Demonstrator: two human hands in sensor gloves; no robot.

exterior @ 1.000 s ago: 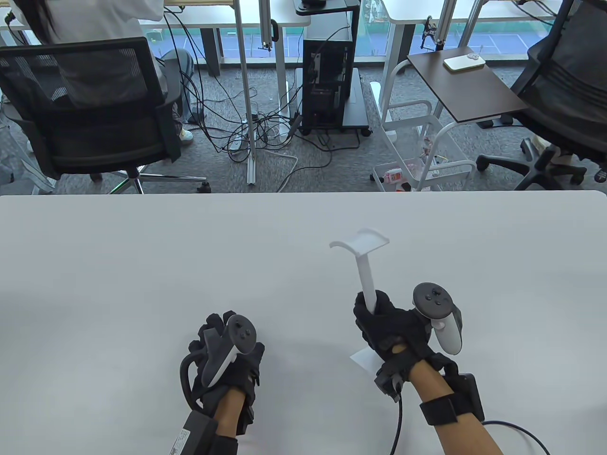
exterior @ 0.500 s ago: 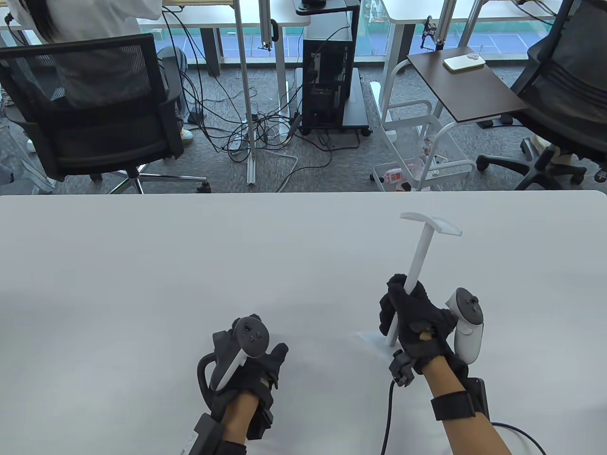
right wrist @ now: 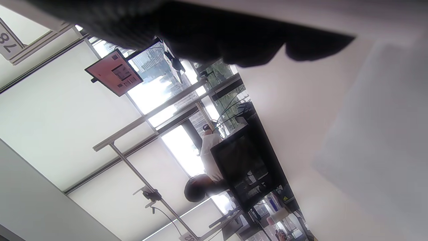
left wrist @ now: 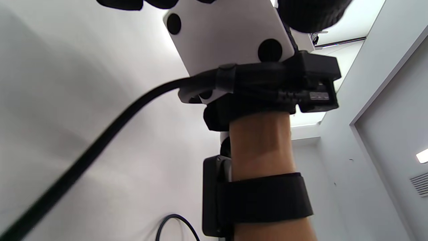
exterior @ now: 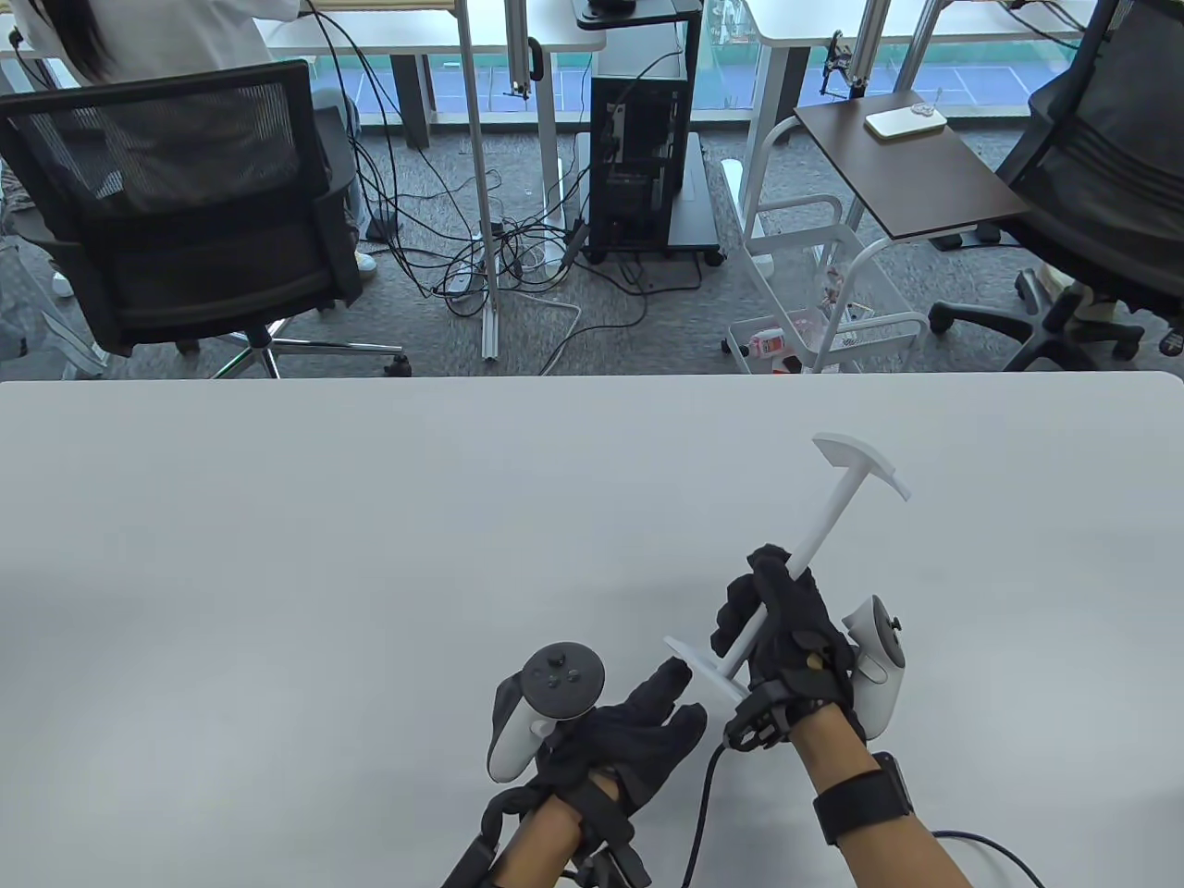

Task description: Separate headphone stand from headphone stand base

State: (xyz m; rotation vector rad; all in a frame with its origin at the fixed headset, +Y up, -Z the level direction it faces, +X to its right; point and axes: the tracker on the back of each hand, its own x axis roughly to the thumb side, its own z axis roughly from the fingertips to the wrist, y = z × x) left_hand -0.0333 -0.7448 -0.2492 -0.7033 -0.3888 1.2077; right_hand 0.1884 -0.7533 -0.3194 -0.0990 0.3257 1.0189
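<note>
The white headphone stand is tilted, its hanger top pointing up and to the right. Its flat base is still joined to the post and is raised off the table. My right hand grips the lower post. My left hand reaches in from the left with fingers stretched out, fingertips at the base's edge. In the left wrist view the base's underside with black round pads fills the top, with my left fingers beside it. Whether they grip it does not show.
The white table spreads wide to the left and behind the hands. The right glove's cable hangs down toward the table's front edge. Office chairs, a cart and desks stand on the floor beyond the far edge.
My right hand has tipped the stand further to the right and lifted its base off the table. My left hand has moved right and opened toward the base.
</note>
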